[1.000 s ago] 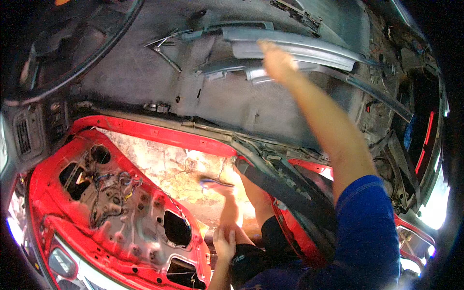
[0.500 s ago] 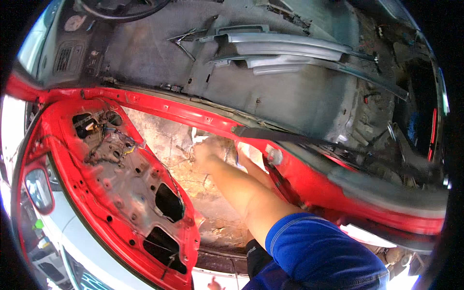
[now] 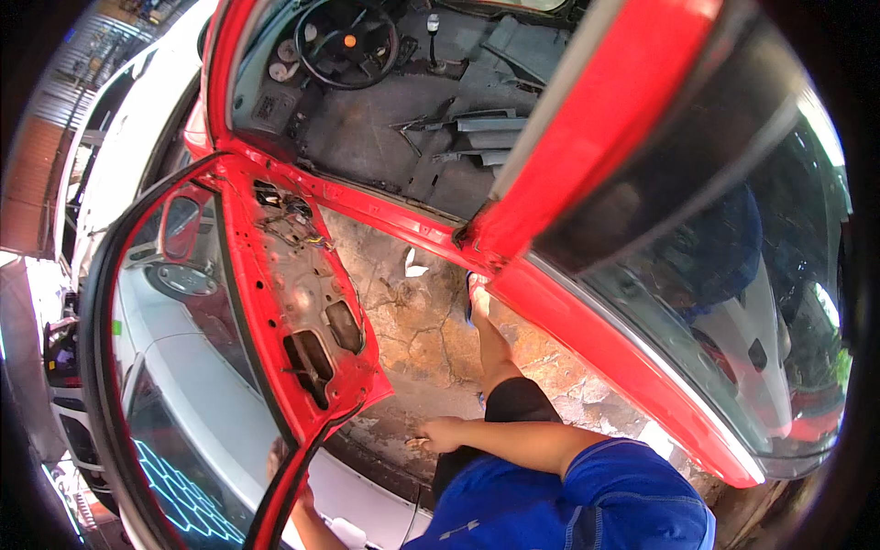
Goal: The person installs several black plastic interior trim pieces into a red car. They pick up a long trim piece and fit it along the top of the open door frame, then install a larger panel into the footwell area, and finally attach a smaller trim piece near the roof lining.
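Note:
My left hand (image 3: 302, 495) is wrapped round the black-edged window frame of an open red car door (image 3: 291, 275), its fingers showing on the far side of the frame. Bent across in front of me, my right arm ends in a closed right hand (image 3: 444, 434) beside my black shorts. A small brownish bit shows at its fingertips, too small to name. On the cracked concrete floor (image 3: 394, 302) beyond it lies a torn white scrap (image 3: 415, 264). The door's inner panel is bare, with cut-outs and loose wires (image 3: 307, 234).
Beyond the red sill (image 3: 394, 209) is a stripped cabin with a steering wheel (image 3: 346, 41), a gear lever (image 3: 434, 41) and grey trim strips (image 3: 486, 133). A red pillar (image 3: 587, 128) rises at right. A pale silver car (image 3: 197, 330) stands close behind the door.
I have straightened up from bending at the sill. My right hand has come back from the floor near the white scrap to my side, and my left hand now shows on the door frame.

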